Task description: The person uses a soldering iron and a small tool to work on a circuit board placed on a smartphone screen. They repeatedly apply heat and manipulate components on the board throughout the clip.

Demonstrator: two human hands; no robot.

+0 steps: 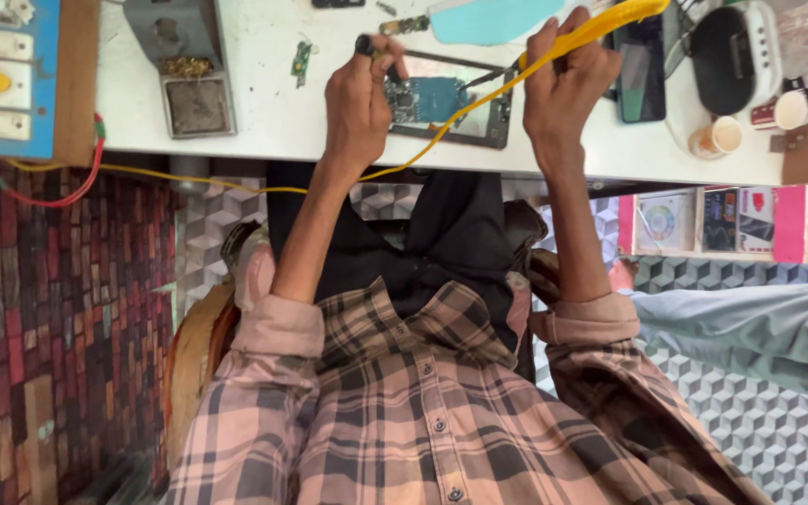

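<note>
An opened phone [441,101] with its blue and green circuit board showing lies on the white table [273,122] between my hands. My left hand [357,103] rests at the phone's left edge, its fingers closed on a small black-tipped tool [365,44]. My right hand [565,84] is at the phone's right edge and grips a yellow soldering iron [614,19], with the dark tip pointing down-left toward the board. The iron's yellow cable [423,150] crosses the phone and runs off the table's near edge to the left.
A grey iron stand with sponge tray [191,89] and a blue switchboard [2,79] are at the left. A small green board [302,61], light blue cover [493,19], black phone [642,73], white-and-black device [739,56] and small cup [724,137] lie around. Another person's leg [750,327] is at the right.
</note>
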